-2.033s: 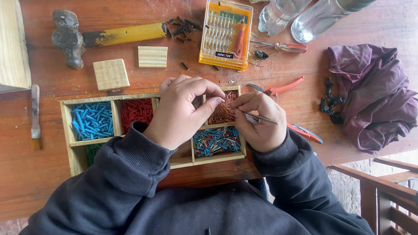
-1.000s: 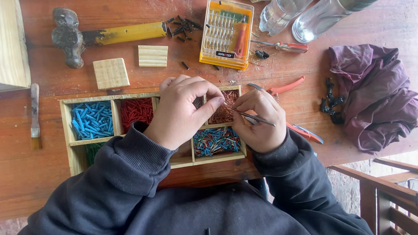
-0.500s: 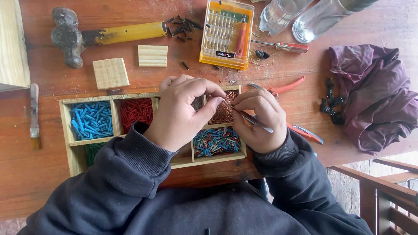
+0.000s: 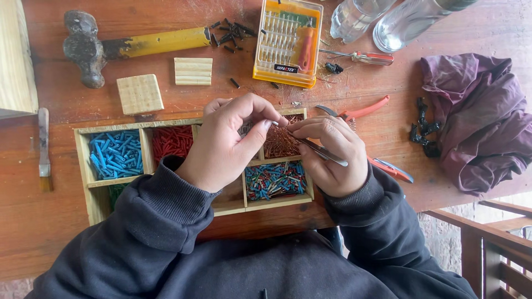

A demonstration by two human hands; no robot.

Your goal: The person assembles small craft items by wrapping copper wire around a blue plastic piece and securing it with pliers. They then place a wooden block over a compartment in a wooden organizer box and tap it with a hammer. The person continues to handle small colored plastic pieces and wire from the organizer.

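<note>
Both hands work over a wooden sorting tray [image 4: 83, 166] that sits on a reddish wooden table [image 4: 33, 221]. The left hand [image 4: 227, 147] rests across the middle of the tray, thumb and forefinger pinched together on something small above the compartment of copper-coloured wire bits [image 4: 280, 144]; what is pinched is too small to identify. The right hand [image 4: 332, 155] is closed around metal tweezers [image 4: 324, 153], whose tips point toward the left fingertips and meet them just over the copper bits.

The tray's far-left compartment holds blue pieces [image 4: 115, 154]; the next holds red pieces [image 4: 173, 141]. The compartment in front of the copper bits holds mixed-colour pieces [image 4: 274, 180]. A green patch shows in the near-left compartment, mostly hidden by the left sleeve.

Beyond the tray lie two small wooden blocks [image 4: 139, 94], a hammer [image 4: 133, 44] with a yellow handle, a scatter of black screws [image 4: 230, 33], and an orange screwdriver-bit case [image 4: 288, 41], open. A small screwdriver [image 4: 360, 56] lies beside the case, and two clear bottles [image 4: 388, 19] lie at the far edge. Orange-handled pliers [image 4: 366, 111] lie just beyond the right hand, partly under it. A purple cloth [image 4: 476, 119] lies bunched at the right, with small black parts [image 4: 424, 127] touching its left edge. A brush [image 4: 43, 149] lies well apart at the left.
</note>
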